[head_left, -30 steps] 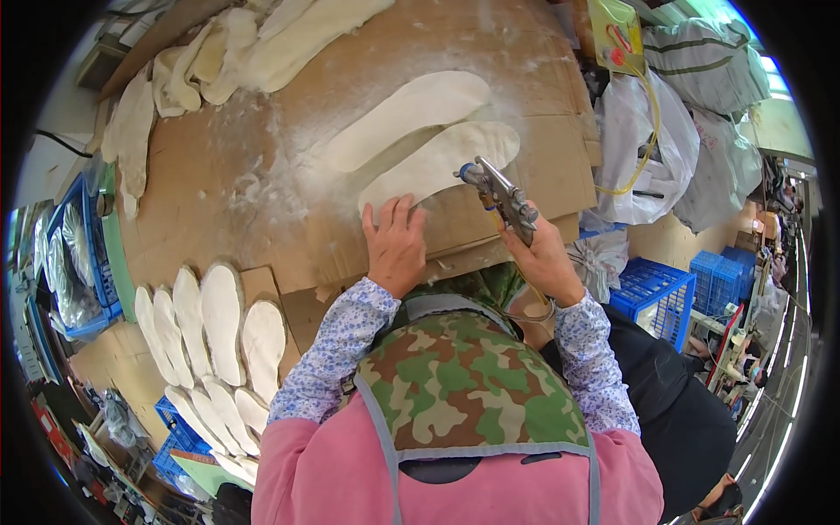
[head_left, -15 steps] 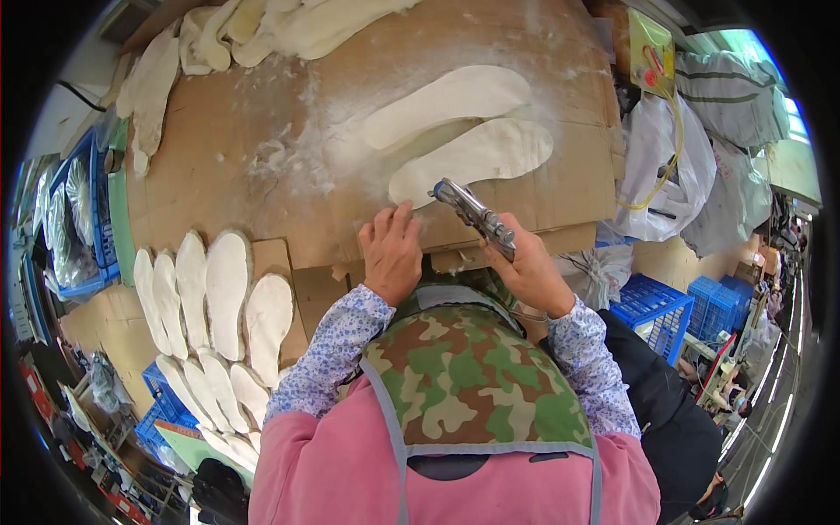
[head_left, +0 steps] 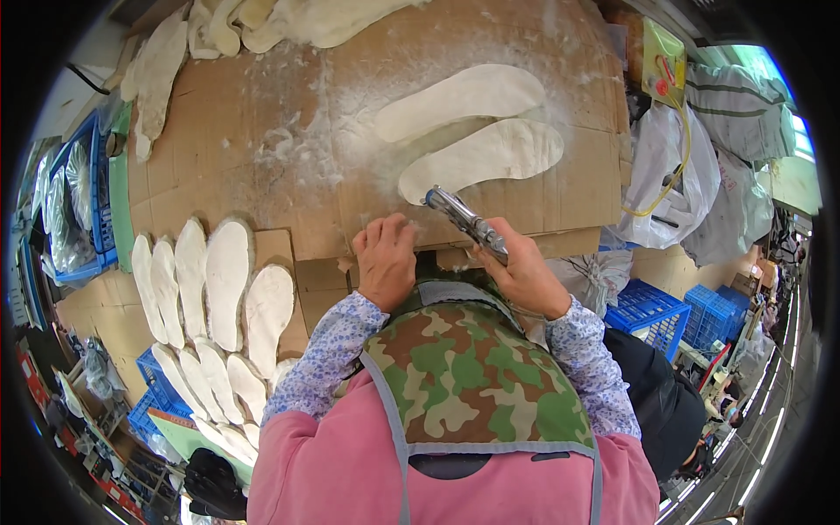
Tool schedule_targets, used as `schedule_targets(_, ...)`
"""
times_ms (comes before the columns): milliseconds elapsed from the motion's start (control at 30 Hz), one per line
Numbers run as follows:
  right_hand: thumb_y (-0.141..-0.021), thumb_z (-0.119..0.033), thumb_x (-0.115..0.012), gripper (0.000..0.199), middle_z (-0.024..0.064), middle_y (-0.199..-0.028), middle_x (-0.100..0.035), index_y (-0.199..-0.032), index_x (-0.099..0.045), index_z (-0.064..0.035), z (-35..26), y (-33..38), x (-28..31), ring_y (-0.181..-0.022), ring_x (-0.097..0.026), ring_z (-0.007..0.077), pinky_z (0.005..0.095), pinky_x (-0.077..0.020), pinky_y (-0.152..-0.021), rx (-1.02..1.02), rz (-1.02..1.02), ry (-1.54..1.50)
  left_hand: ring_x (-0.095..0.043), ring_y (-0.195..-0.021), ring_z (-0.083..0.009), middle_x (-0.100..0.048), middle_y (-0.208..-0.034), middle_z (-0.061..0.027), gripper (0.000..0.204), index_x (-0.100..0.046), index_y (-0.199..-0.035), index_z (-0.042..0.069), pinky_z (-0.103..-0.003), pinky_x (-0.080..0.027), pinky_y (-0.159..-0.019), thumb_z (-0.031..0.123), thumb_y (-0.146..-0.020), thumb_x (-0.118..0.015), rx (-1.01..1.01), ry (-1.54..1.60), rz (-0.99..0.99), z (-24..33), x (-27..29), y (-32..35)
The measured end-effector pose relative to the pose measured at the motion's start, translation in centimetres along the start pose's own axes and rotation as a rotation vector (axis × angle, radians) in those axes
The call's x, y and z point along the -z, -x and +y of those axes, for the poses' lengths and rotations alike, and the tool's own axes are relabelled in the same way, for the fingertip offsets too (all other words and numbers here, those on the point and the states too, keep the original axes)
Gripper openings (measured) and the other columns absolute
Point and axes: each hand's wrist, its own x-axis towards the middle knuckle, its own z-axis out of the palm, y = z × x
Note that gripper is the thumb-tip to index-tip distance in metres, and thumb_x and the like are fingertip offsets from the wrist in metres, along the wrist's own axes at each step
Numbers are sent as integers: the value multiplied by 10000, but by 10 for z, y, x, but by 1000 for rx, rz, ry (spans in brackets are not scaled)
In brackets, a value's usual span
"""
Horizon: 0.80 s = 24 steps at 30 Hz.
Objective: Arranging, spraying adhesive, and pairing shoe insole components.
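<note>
In my right hand (head_left: pixel 529 271) is a metal spray gun (head_left: pixel 468 225), fingers wrapped round its body and its blue-ringed nozzle tilted toward the upper left. That nozzle is over the left end of a cream insole (head_left: pixel 481 160). Just beyond lies a second insole (head_left: pixel 459 101), roughly parallel to the first. Both rest flat on the cardboard-covered table (head_left: pixel 227 166), with white dust or fibres around them. My left hand (head_left: pixel 386 262) holds nothing; its fingers lie stretched over the cardboard's near edge, a little apart.
More cream insoles (head_left: pixel 227 284) are laid out in overlapping rows at lower left. Others (head_left: pixel 337 17) lie along the table's far edge. Blue crates (head_left: pixel 647 313) stand right and left. A yellow hose (head_left: pixel 685 149) hangs by white sacks (head_left: pixel 656 175) on the right.
My right hand has shifted the spray gun slightly left relative to the insoles. My left hand has drawn a little away from the near insole. The view has shifted slightly.
</note>
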Motion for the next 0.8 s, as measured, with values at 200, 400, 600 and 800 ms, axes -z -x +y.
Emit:
schedule_targets(200, -868, -61, -572, 259, 210, -830, -578, -1103, -477, -9, 20, 3, 17, -749, -550, 371, 372, -454, -706, 2, 108, -1, -468, -1063, -276, -526, -1119, -94, 281, -585, -1047, 62, -403, -315, -886, 71, -766, -583, 65, 42, 44, -4, 0, -6)
schedule_targets(400, -874, -65, -571, 235, 158, -760, -531, -1088, -487, -19, 41, 7, 35, -672, -491, 264, 325, -437, -658, 13, 226, -19, -558, -870, -242, -529, -1104, -138, 327, -519, -1158, 19, -373, -434, -792, -1, -833, -497, 297, 544, 51, -11, -5, -20)
schedule_targets(600, -872, -72, -583, 213, 117, -744, -524, -1067, -515, -19, 54, 17, 58, -670, -460, 198, 301, -431, -657, 31, 374, 5, -573, -892, -183, -518, -1167, -167, 451, -356, -1324, -13, -308, -475, -804, 9, -885, -453, 447, 859, 59, -17, -16, -29)
schedule_targets(800, -854, -68, -605, 270, 82, -834, -603, -1106, -534, 1, 89, 24, 88, -734, -519, 147, 281, -446, -704, 26, 555, -39, -576, -889, -152, -531, -1167, -142, 469, -337, -1344, -11, -274, -480, -761, 32, -897, -472, 546, 979, 35, -12, -17, -42)
